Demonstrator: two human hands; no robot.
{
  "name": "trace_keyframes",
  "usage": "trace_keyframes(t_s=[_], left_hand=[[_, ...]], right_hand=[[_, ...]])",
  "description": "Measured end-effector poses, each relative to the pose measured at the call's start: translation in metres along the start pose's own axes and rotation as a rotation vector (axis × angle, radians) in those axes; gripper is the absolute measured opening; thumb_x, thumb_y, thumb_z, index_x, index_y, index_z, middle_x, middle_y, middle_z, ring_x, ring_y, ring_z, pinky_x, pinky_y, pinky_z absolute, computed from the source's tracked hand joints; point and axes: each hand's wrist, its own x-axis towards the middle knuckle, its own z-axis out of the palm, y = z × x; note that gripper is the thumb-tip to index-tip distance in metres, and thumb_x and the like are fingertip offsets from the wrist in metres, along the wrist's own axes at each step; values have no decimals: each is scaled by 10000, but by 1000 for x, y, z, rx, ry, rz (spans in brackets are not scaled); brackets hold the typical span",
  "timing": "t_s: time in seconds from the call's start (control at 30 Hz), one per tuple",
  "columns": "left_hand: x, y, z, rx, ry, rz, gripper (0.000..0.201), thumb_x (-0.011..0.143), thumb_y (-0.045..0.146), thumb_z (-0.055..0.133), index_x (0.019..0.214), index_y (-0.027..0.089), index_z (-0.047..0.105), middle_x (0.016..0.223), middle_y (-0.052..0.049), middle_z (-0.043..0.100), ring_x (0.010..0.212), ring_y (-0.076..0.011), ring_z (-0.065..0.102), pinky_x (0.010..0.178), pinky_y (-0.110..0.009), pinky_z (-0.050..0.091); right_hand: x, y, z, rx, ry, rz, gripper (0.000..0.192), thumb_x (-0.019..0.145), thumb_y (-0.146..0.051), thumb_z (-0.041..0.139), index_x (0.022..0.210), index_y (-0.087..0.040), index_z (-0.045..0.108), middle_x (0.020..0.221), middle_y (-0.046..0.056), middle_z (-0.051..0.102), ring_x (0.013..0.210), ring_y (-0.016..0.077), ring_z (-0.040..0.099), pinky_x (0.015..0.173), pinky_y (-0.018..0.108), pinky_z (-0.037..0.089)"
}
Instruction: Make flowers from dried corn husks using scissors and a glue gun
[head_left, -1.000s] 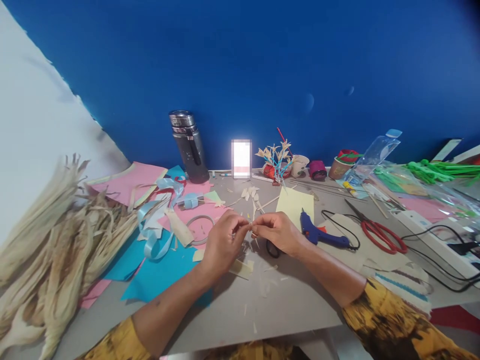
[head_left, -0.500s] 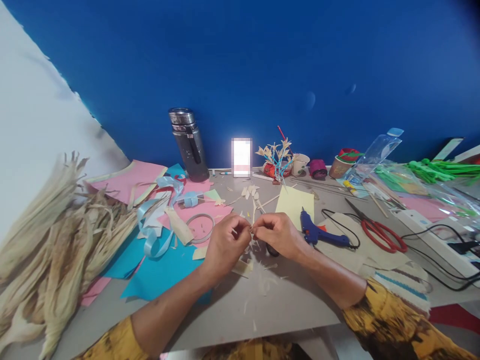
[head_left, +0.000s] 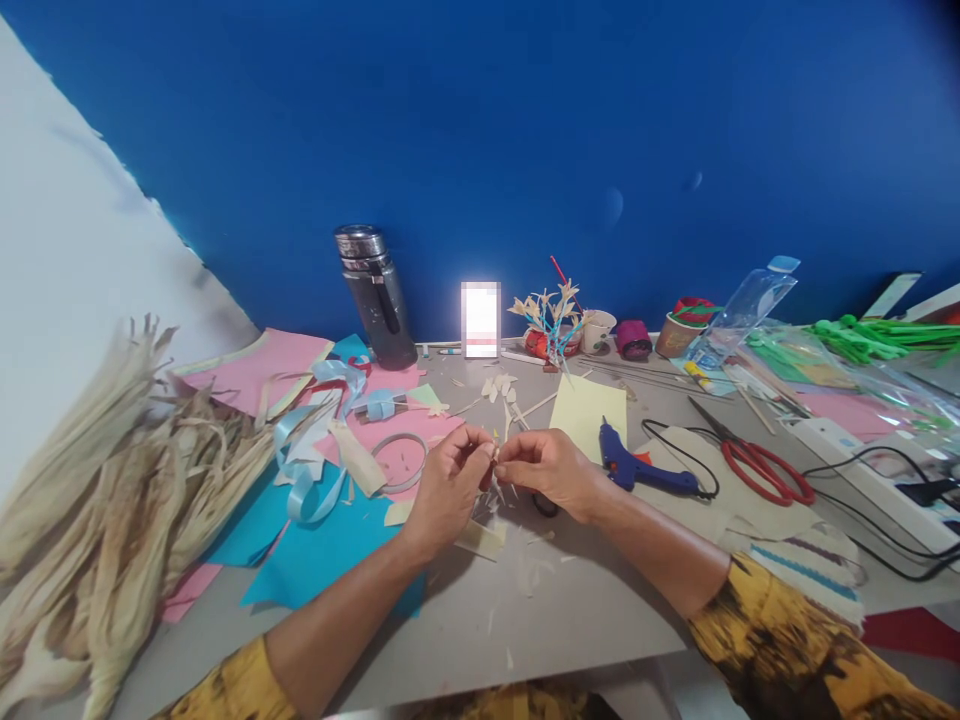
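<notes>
My left hand (head_left: 450, 485) and my right hand (head_left: 551, 470) meet over the middle of the table, fingertips pinched close together. Between them is a small pale piece of corn husk (head_left: 496, 456), mostly covered by the fingers. Just beyond the hands lie several cut husk petals (head_left: 499, 388) and thin pale strips. Right of my right hand, a blue glue gun (head_left: 649, 470) rests partly on a yellow sheet of paper (head_left: 589, 405). A grey ring of tape (head_left: 399, 462) lies left of my left hand.
Dried corn husks (head_left: 127, 510) fill the left side, next to blue paper (head_left: 330, 560) and light-blue ribbon (head_left: 311, 505). Red-handled scissors (head_left: 765, 475) and a white power strip (head_left: 870, 485) lie right. A dark flask (head_left: 375, 310) and husk flowers (head_left: 551, 320) stand by the wall.
Both hands have shifted slightly left, their fingertips still pinched together around the small piece. The view has tilted a little; the other things stay in place.
</notes>
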Motion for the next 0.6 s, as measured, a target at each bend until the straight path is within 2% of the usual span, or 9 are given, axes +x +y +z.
trace_keyframes(t_s=[0.1, 0.27, 0.43, 0.5, 0.6], left_hand=[[1, -2, -1, -51, -33, -49, 173, 838, 351, 569, 788, 194, 518, 512, 60, 502, 510, -101, 470, 540, -218, 381], [1, -3, -2, -102, -52, -60, 176, 856, 355, 562, 796, 200, 505, 520, 64, 491, 509, -107, 486, 539, -221, 393], [-1, -1, -3, 52, -51, 91, 159, 843, 310, 616, 756, 177, 606, 697, 11, 561, 642, -122, 553, 627, -242, 463], [-2, -1, -2, 122, -49, 148, 174, 847, 311, 635, 745, 171, 650, 755, -9, 577, 694, -135, 584, 661, -253, 480], [-4, 0, 1, 75, -62, 127, 177, 841, 306, 646, 732, 168, 656, 740, -6, 586, 666, -140, 610, 652, -263, 495]], right_hand=[[0, -3, -1, 31, -7, 38, 215, 682, -358, 759, 697, -157, 686, 628, -3, 646, 510, 86, 459, 468, 214, 317], [0, -3, -2, 58, -102, 68, 247, 681, -385, 781, 696, -154, 694, 626, 3, 645, 536, 90, 479, 494, 216, 329], [1, 2, -3, 231, -130, 25, 395, 715, -524, 791, 800, -146, 710, 752, 33, 671, 684, 134, 589, 647, 253, 443], [1, 3, -3, 270, -129, 8, 444, 719, -574, 785, 764, -141, 696, 718, 33, 660, 698, 147, 607, 679, 269, 458], [1, 1, -3, 216, -94, 5, 484, 690, -605, 800, 686, -136, 677, 629, 31, 648, 616, 134, 575, 627, 264, 440]])
